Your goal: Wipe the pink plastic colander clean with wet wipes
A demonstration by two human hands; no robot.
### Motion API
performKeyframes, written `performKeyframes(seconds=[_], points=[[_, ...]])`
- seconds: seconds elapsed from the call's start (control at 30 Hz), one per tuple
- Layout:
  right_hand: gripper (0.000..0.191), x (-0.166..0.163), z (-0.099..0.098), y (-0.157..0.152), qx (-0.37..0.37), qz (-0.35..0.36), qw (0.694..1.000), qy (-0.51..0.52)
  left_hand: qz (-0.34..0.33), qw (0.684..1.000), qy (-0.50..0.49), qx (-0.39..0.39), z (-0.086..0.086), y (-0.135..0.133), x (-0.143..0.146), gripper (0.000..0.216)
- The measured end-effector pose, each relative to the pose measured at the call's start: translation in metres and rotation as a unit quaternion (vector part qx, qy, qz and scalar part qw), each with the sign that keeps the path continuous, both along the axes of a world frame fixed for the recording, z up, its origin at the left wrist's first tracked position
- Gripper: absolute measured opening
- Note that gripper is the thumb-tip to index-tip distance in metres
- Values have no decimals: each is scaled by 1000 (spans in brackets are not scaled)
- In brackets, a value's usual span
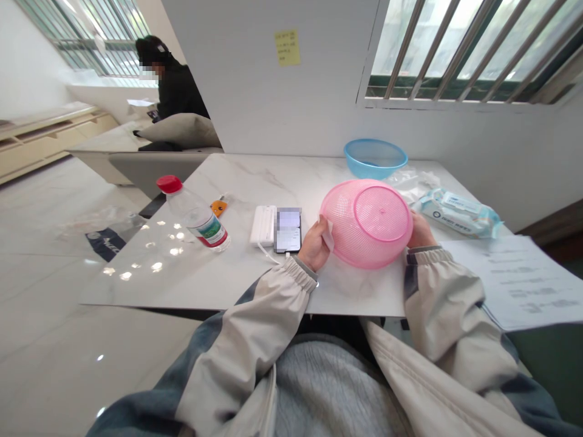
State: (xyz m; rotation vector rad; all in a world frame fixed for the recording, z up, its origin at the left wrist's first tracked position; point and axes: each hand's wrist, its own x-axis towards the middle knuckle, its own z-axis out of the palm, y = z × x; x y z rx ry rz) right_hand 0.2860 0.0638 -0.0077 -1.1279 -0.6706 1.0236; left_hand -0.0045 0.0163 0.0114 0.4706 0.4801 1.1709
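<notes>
A pink plastic strainer basket (367,221) is tipped up on the white marble table (191,285), its underside facing me. My left hand (315,244) is closed on a small white wipe (328,235) pressed against the basket's left rim. My right hand (419,232) grips the basket's right rim from behind, its fingers mostly hidden.
A phone (288,229) and a white power bank (263,225) lie left of my left hand. A red-capped water bottle (197,215) lies further left. A blue bowl (375,157), a wet-wipes pack (460,210) and papers (523,279) are to the right. Another person (175,91) sits at the far left.
</notes>
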Motion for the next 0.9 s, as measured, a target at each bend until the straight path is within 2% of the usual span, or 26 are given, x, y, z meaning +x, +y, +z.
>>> performKeyframes(seconds=[0.17, 0.33, 0.6, 0.77, 0.9], points=[[28, 3, -2, 1, 18, -37, 998, 36, -14, 1000, -12, -5, 2, 0, 0, 34], [21, 5, -5, 3, 29, -45, 998, 28, -7, 999, 23, -38, -3, 2, 0, 24], [22, 11, -3, 5, 47, -93, 994, -34, -16, 998, 56, 35, -3, -1, -1, 14], [19, 12, -3, 6, 54, -89, 994, -41, -21, 994, 87, 65, -5, -3, 0, 32], [16, 6, -4, 9, 69, -128, 988, 48, -4, 987, 135, 90, -9, -4, 1, 46]])
